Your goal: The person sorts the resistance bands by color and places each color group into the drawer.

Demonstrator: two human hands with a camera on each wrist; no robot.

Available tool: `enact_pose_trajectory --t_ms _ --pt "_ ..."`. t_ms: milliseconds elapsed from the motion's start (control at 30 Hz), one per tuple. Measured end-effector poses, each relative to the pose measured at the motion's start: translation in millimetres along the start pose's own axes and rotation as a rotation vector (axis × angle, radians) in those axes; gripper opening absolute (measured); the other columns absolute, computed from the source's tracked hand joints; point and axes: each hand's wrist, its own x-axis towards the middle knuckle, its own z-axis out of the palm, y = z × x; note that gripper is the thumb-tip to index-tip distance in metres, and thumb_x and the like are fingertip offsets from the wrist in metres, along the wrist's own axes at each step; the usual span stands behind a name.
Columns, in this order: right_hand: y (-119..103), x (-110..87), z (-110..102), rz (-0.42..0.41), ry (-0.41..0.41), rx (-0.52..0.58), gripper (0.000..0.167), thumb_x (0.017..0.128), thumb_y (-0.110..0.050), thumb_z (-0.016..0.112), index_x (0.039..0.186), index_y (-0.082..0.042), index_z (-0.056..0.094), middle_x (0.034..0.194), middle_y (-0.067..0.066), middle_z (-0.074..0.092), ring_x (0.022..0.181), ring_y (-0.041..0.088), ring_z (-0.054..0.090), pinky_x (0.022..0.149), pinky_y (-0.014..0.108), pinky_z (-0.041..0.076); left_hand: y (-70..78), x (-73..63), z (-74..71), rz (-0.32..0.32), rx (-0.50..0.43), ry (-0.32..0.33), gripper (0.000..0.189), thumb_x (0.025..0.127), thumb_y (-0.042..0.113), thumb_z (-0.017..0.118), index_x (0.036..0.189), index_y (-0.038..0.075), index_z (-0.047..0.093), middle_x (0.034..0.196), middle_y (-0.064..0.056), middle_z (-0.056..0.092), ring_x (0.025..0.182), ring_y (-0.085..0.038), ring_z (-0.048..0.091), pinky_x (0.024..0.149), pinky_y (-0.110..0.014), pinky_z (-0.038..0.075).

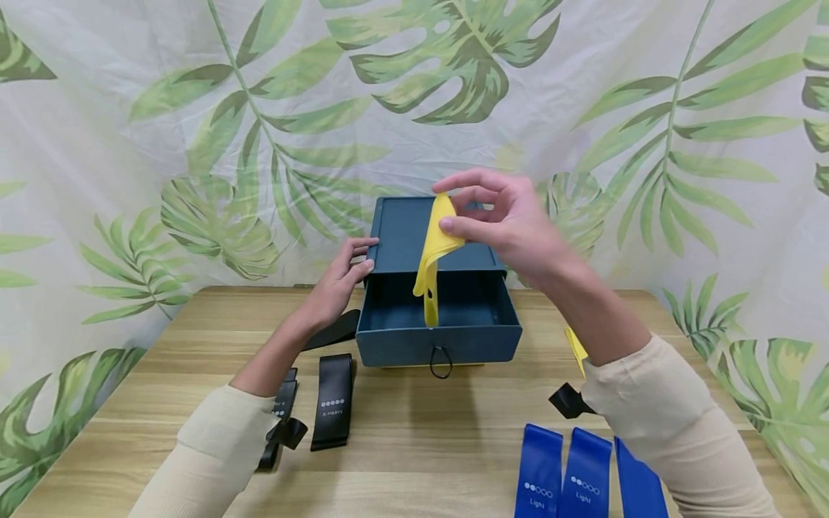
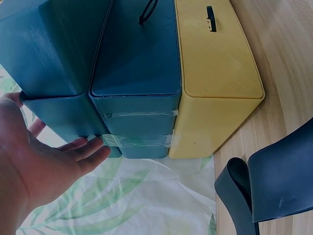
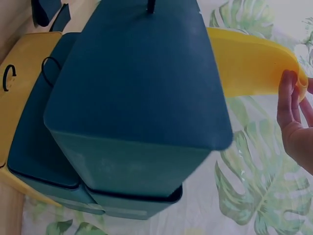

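My right hand (image 1: 508, 226) pinches one end of a yellow resistance band (image 1: 435, 237) between thumb and fingers. The band (image 3: 254, 61) hangs down over the pulled-out top drawer (image 1: 395, 351) of a dark blue drawer box (image 1: 401, 226), its lower end in front of the drawer's opening. At the box's left side, my left hand (image 1: 333, 291) rests its extended fingers (image 2: 90, 152) against the wall near the top. Below the pulled-out drawer, another blue drawer (image 2: 139, 58) and a yellow drawer (image 2: 222, 54) are closed.
Black bands (image 1: 333, 406) lie on the wooden table (image 1: 414, 475) to the left, one marked X-Heavy. Blue bands (image 1: 540, 460) marked Light lie at the front right. Beside my right forearm are another yellow band (image 1: 575, 349) and a black band (image 1: 568, 400). A leaf-print cloth (image 1: 291, 144) hangs behind.
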Motion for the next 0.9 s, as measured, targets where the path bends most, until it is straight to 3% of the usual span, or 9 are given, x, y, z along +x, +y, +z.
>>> enact_pose_trajectory --t_ms 333,900 --pt "6 7.9 11 0.050 -0.050 -0.063 0.032 0.092 0.003 0.072 0.124 0.003 0.067 0.100 0.018 0.072 0.089 0.026 0.074 0.084 0.034 0.061 0.2 0.1 0.3 0.012 0.009 0.004 0.049 0.112 0.022 0.036 0.156 0.002 0.032 0.161 -0.024 0.028 0.150 -0.042 0.027 0.118 -0.063 0.028" --pt "9 17.3 27 0.090 -0.112 -0.013 0.031 0.093 0.004 0.070 0.123 0.006 0.066 0.098 0.019 0.071 0.083 0.026 0.070 0.077 0.039 0.062 -2.2 0.6 -0.6 0.014 0.003 -0.001 0.050 0.112 0.023 0.037 0.157 0.003 0.034 0.163 -0.020 0.031 0.150 -0.042 0.027 0.118 -0.065 0.028"
